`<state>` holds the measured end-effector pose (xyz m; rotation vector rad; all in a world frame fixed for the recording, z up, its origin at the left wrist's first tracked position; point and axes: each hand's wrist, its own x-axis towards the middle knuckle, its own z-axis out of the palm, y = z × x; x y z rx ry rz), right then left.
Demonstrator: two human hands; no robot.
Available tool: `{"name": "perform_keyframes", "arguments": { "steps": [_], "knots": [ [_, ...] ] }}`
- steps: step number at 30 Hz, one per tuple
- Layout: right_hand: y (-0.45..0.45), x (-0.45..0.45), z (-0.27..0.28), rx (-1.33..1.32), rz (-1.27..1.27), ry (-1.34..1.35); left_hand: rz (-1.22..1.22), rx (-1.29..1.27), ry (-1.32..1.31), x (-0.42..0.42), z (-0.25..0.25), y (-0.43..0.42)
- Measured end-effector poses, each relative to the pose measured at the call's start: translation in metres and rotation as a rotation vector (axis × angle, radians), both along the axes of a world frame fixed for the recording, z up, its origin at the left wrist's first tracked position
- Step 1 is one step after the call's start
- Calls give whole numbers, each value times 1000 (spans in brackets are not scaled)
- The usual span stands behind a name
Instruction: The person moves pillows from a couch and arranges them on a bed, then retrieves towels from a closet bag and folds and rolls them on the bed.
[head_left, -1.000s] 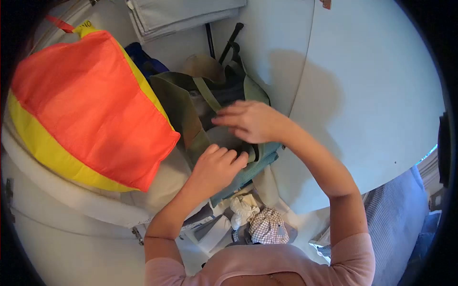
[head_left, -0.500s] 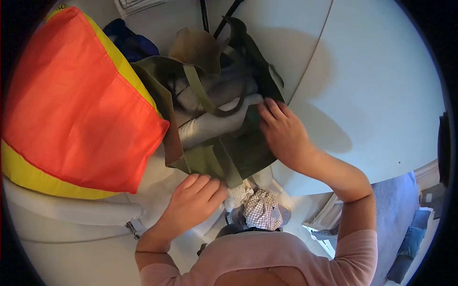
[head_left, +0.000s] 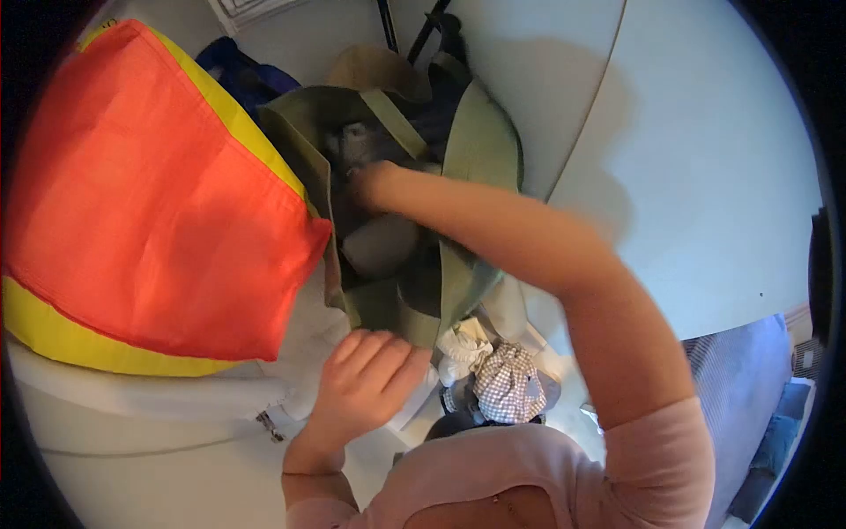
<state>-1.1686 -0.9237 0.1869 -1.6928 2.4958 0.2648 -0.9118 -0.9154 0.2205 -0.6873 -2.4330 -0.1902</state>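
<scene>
A green bag (head_left: 480,145) is being gripped at its near edge by the left hand (head_left: 368,381), whose fingers are being kept bent and clamped over the rim. The mouth of the bag is being turned upward, toward the wearer, so that its dark inside is being shown. The right hand (head_left: 374,187) is being held down inside the bag, the forearm being laid across the far-right panel; its fingers are being hidden by shadow and blur, so whether they are being spread or closed on something cannot be told. Just beneath that hand a rounded grey bundle (head_left: 381,245) is being contained in the bag, and over the opening, above the wrist, a green strap (head_left: 395,123) is being stretched. On the left a red and yellow fabric piece (head_left: 176,203) is being seen close against the bag (its corner is being pointed right at the rim). Behind the bag a dark blue item (head_left: 240,72) and a tan item (head_left: 374,70) are being partly covered. Below, near the wearer's body, a checked cloth (head_left: 509,388) is being seen beside a white cloth (head_left: 463,354).
</scene>
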Motion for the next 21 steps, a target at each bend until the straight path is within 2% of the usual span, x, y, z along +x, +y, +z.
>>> {"name": "perform_keyframes", "arguments": {
  "steps": [3, 4, 7, 8, 10, 11, 14, 16, 17, 19, 21],
  "knots": [
    [-23, -44, -70, -465, -95, 226, 66, 13, -27, 3, -5, -6],
    [-25, -54, -74, -467, -106, 137, 104, 16, -49, 4, -7, -9],
    [-42, -96, -81, -692, -611, -342, 169, 51, -101, 8, -19, -25],
    [-35, -99, -59, -689, -659, -230, 183, 67, -119, 11, -23, -30],
    [-20, -139, -36, -827, -583, -97, 183, 142, -157, 15, -25, -33],
    [-13, -165, -40, -970, -461, -78, 181, 181, -173, 15, -27, -34],
    [49, -125, 32, -1106, -453, -301, 173, 164, -156, 14, -26, -34],
    [44, -111, 26, -1123, -218, -241, 131, 97, -84, 12, -23, -34],
    [37, -104, 22, -1126, -98, -213, 113, 65, -48, 11, -21, -32],
    [15, -79, 8, -766, 58, -54, 74, 31, -42, 10, -13, -25],
    [-4, -31, -1, -111, 60, 133, 45, 10, -33, 8, -8, -21]
  ]
}}
